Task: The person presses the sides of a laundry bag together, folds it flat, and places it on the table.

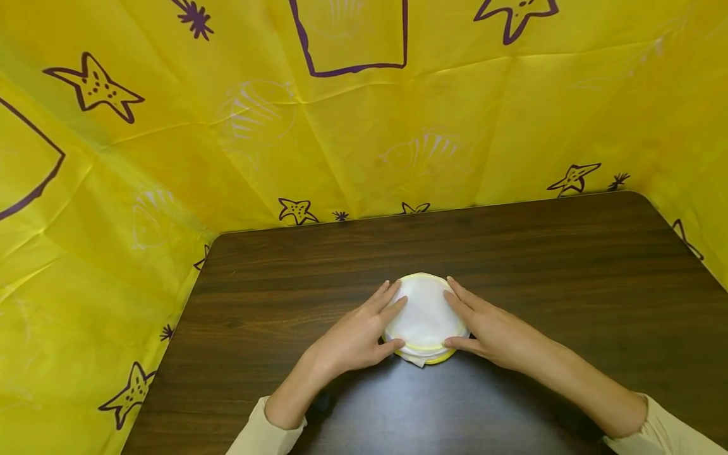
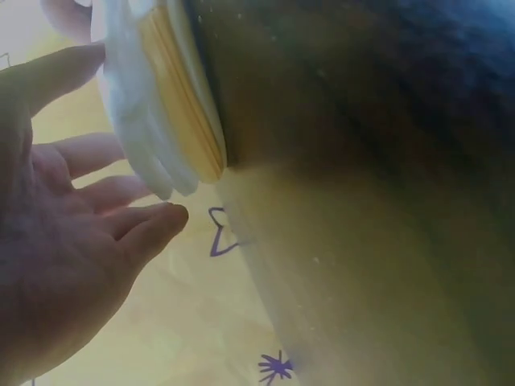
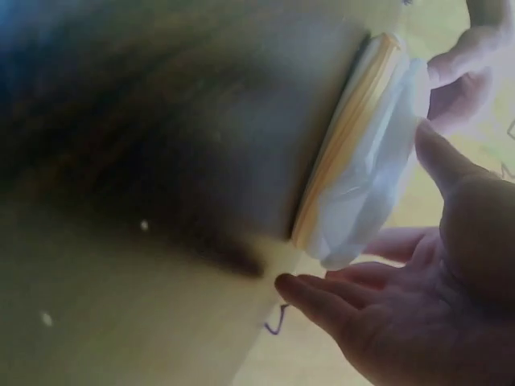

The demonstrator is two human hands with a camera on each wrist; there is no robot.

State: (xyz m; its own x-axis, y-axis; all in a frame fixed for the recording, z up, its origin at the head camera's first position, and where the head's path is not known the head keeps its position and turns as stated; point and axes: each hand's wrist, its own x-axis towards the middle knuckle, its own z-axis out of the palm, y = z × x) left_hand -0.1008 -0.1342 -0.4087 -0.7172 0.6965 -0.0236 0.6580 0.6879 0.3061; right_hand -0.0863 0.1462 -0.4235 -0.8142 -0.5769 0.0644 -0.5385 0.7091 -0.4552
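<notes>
On the table lies a flat, round white cloth bundle [image 1: 425,314] with yellow edging and a small pale tab at its near edge. From the side, in the left wrist view, the bundle [image 2: 133,100] shows white folds over a stack of yellow layers. My left hand [image 1: 358,332] is at its left side, with fairly straight fingers and thumb touching the rim. Opposite it, my right hand [image 1: 495,328] touches the right rim in the same way. Thumbs are at the near edge and fingertips reach toward the far edge. In the right wrist view, the bundle [image 3: 362,161] stands between both hands.
The dark wood-grain table [image 1: 284,272] has rounded far corners. Yellow fabric [image 1: 352,145] printed with starfish and fish hangs behind it and along both sides. Pale sleeves [image 1: 270,430] cover the forearms near the front.
</notes>
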